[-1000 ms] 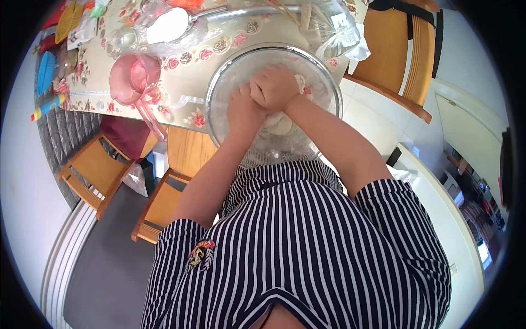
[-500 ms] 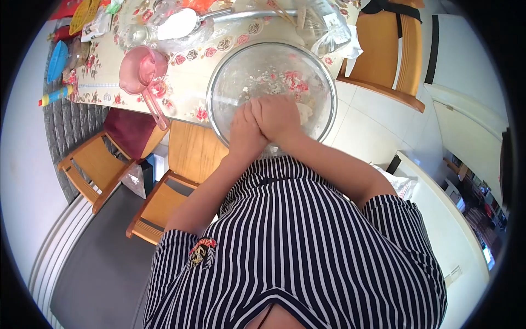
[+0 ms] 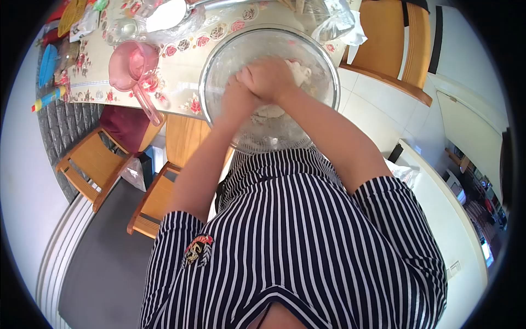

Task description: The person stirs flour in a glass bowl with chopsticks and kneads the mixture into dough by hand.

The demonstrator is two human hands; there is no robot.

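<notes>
A large clear glass bowl (image 3: 335, 90) stands at the table's front edge, close against my body. Inside it, pale dough (image 3: 298, 71) shows beside and below my hands. My left hand (image 3: 239, 94) is closed and presses down into the dough from the left. Against it, partly overlapping, my right hand (image 3: 269, 79) is closed and pressed on the dough too. Both are slightly blurred, and their fingertips are hidden beneath them.
A pink translucent ladle-shaped pot (image 3: 123, 66) rests on the flowered tablecloth (image 3: 183, 82), its handle over the front edge. Behind it lie a glass jar (image 3: 125, 30) and a white scoop-like item (image 3: 167, 15). Plastic bags (image 3: 334, 19) sit back right. Wooden chairs (image 3: 189, 137) flank the table.
My hands have pushed forward, away from my body, within the bowl. More dough now shows around them. The view has shifted slightly.
</notes>
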